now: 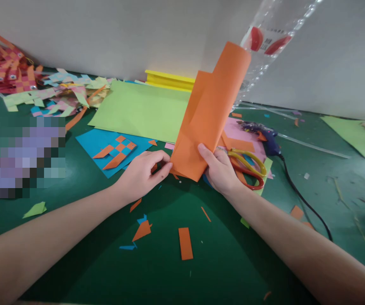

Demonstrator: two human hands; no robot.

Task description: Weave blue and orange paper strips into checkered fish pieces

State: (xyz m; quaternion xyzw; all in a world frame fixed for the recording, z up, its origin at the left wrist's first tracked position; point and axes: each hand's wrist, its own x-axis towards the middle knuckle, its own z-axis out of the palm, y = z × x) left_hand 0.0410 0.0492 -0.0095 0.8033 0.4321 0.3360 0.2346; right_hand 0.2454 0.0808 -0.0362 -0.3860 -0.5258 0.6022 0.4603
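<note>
A large orange sheet of paper (212,106), folded over on itself, is held up above the table between my hands. My right hand (220,169) grips its lower right part, thumb on the front face and fingers behind. With thumb and forefinger, my left hand (147,171) pinches the lower left corner of the paper. Left of that hand, a woven orange and blue paper fish (119,150) lies on a blue sheet (87,140). Scissors with yellow and red handles (249,163) rest just beyond my right hand, their blades hidden.
Green sheets (138,108) lie behind my hands, near a yellow strip (170,79). A clear plastic bottle (265,55) stands at the wall. A glue gun (269,142) trails its black cord at right. Woven pieces (7,63) pile up far left; an orange scrap (185,243) lies in front.
</note>
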